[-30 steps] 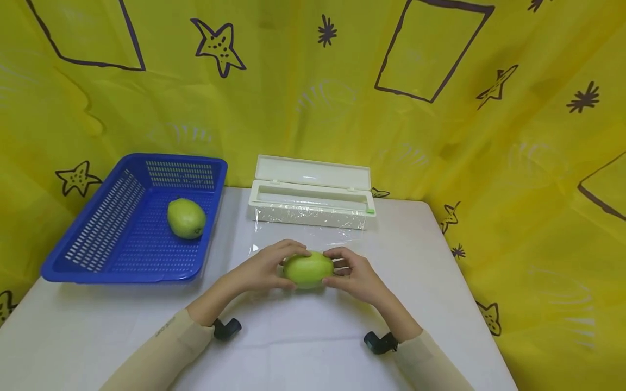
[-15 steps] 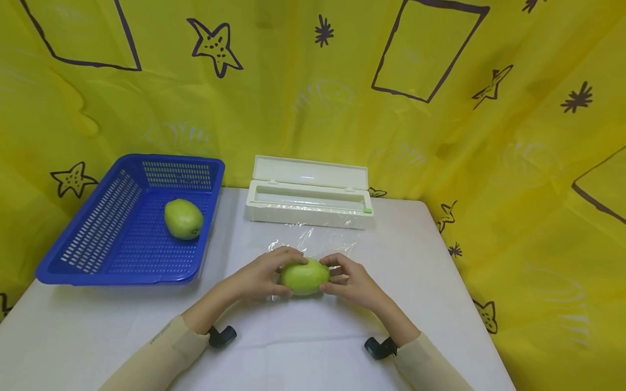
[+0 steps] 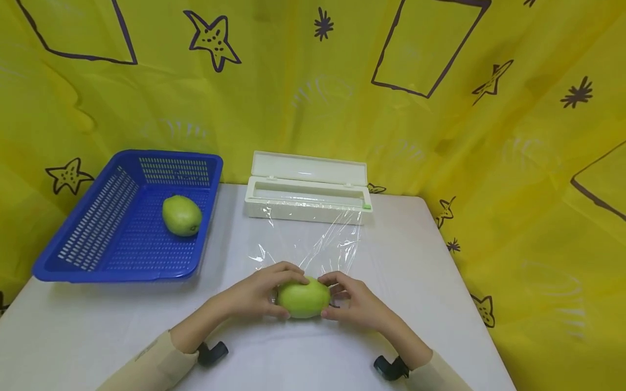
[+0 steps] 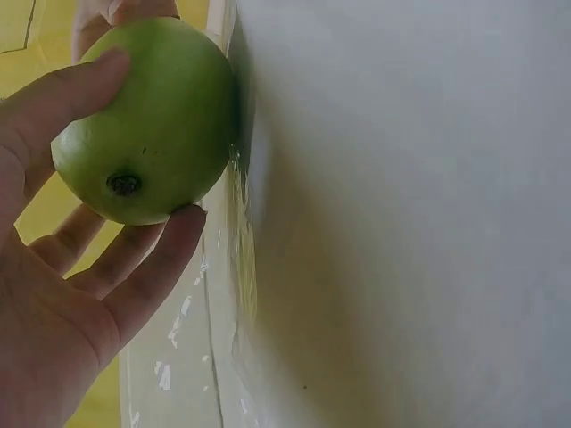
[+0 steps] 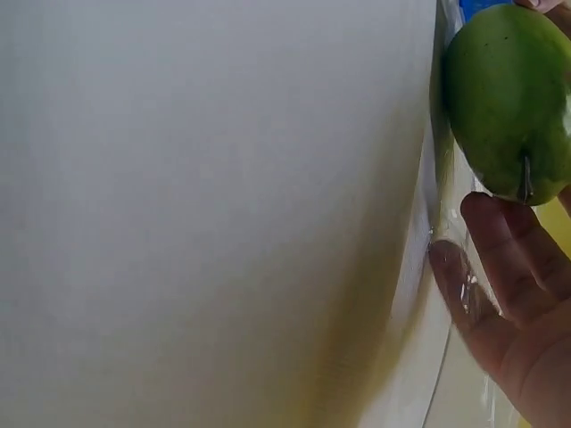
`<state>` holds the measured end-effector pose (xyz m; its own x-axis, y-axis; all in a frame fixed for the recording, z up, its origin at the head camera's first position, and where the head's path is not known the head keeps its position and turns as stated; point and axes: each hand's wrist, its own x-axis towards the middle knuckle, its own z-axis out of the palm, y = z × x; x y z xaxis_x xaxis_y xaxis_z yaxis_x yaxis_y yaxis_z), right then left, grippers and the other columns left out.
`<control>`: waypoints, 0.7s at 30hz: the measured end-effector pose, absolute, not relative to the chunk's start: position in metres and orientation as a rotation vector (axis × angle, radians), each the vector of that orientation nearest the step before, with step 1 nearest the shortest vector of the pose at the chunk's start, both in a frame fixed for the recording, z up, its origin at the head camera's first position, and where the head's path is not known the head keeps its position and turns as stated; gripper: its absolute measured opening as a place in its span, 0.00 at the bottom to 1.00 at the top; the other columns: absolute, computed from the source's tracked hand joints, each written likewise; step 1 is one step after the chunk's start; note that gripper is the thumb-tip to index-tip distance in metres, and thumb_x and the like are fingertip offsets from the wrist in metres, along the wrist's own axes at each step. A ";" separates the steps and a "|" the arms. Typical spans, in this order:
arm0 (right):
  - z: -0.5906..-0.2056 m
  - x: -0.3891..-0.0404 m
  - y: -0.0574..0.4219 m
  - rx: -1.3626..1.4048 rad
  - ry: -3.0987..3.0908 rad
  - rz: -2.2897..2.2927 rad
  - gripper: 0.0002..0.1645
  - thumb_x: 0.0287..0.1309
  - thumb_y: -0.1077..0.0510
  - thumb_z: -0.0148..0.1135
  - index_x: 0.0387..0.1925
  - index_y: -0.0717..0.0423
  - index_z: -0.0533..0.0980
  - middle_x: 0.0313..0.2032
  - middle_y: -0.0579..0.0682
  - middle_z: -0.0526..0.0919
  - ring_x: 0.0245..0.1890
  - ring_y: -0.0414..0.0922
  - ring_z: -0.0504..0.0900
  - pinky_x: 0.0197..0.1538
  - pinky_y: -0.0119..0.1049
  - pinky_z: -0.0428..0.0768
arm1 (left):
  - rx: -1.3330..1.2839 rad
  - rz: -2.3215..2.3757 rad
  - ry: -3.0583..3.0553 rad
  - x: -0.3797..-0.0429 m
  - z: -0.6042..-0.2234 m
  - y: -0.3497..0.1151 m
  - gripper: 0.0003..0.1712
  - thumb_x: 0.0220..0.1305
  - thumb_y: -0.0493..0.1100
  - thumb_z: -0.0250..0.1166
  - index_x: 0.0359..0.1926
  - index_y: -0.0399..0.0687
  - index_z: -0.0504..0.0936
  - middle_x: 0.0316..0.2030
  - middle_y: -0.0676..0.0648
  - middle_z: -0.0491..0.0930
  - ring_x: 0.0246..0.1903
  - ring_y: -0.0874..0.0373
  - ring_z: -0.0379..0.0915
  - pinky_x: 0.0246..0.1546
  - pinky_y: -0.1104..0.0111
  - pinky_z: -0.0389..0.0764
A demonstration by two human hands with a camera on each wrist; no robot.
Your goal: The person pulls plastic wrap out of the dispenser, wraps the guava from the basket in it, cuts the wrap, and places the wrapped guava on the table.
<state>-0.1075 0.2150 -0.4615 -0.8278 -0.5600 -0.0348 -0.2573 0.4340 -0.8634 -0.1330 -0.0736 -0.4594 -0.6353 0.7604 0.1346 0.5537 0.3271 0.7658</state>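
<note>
In the head view a smooth, oval green fruit (image 3: 303, 298) lies sideways over the near end of clear cling film (image 3: 303, 247). My left hand (image 3: 261, 292) grips its left end, thumb on the near side and fingers on the far side. At the opposite end my right hand (image 3: 356, 301) holds it the same way. The left wrist view shows a dark round scar on the fruit (image 4: 156, 125); a short stalk shows on the fruit (image 5: 513, 107) in the right wrist view. Film clings near the right fingertips. From under the fruit, the film runs back to a white dispenser box (image 3: 308, 210).
The dispenser's lid (image 3: 309, 167) stands raised at the back. On the left is a blue plastic basket (image 3: 117, 274) with a second green fruit (image 3: 182, 215) in it. A yellow patterned curtain (image 3: 274, 81) hangs behind the white-covered table (image 3: 415, 260).
Both hands have drawn the fruit toward the body. The cling film now stretches longer from the box, with shiny creases. Basket and box stay in place.
</note>
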 end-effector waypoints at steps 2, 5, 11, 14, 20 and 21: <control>-0.459 -0.104 0.214 -0.739 2.411 -1.279 0.40 0.50 0.47 0.78 0.63 0.46 0.70 0.55 0.41 0.79 0.51 0.44 0.81 0.57 0.43 0.81 | 1.198 1.227 2.309 -0.129 -0.459 -0.074 0.41 0.47 0.44 0.80 0.64 0.64 0.74 0.61 0.60 0.70 0.60 0.61 0.69 0.61 0.63 0.76; -0.454 -0.101 0.212 -0.781 2.444 -1.197 0.45 0.45 0.46 0.80 0.65 0.46 0.69 0.51 0.38 0.79 0.49 0.41 0.80 0.55 0.41 0.81 | 1.225 1.269 2.244 -0.126 -0.458 -0.075 0.41 0.47 0.44 0.80 0.64 0.63 0.74 0.61 0.59 0.71 0.57 0.60 0.71 0.54 0.67 0.79; -0.433 -0.112 0.211 -0.864 2.478 -1.188 0.44 0.46 0.43 0.79 0.64 0.45 0.71 0.50 0.39 0.80 0.46 0.42 0.80 0.49 0.41 0.82 | 1.294 1.412 2.150 -0.137 -0.443 -0.079 0.40 0.50 0.41 0.79 0.64 0.56 0.73 0.61 0.53 0.73 0.57 0.56 0.72 0.42 0.67 0.85; -0.422 -0.130 0.211 -0.867 2.451 -1.317 0.42 0.49 0.49 0.78 0.65 0.49 0.71 0.53 0.45 0.79 0.48 0.48 0.80 0.49 0.42 0.84 | 1.327 1.453 2.217 -0.154 -0.429 -0.078 0.39 0.50 0.42 0.79 0.64 0.54 0.74 0.62 0.50 0.73 0.58 0.54 0.71 0.41 0.67 0.85; -0.423 -0.178 0.210 -0.749 2.482 -1.494 0.41 0.51 0.60 0.77 0.66 0.51 0.70 0.59 0.54 0.77 0.51 0.55 0.80 0.53 0.45 0.83 | 1.252 1.524 2.361 -0.194 -0.424 -0.067 0.38 0.51 0.35 0.78 0.64 0.47 0.75 0.67 0.39 0.71 0.66 0.47 0.68 0.48 0.65 0.84; -0.425 -0.184 0.210 -0.737 2.504 -1.467 0.41 0.51 0.59 0.77 0.66 0.50 0.71 0.60 0.54 0.77 0.52 0.55 0.80 0.52 0.44 0.83 | 1.222 1.512 2.378 -0.198 -0.427 -0.066 0.38 0.50 0.34 0.78 0.64 0.46 0.75 0.67 0.39 0.70 0.66 0.46 0.67 0.50 0.65 0.83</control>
<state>-0.1836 0.2104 -0.4254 -0.8686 -0.4816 0.1166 -0.3373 0.4021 -0.8512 -0.1984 -0.0662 -0.4267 -0.6812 0.6498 0.3372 0.5809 0.1995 0.7891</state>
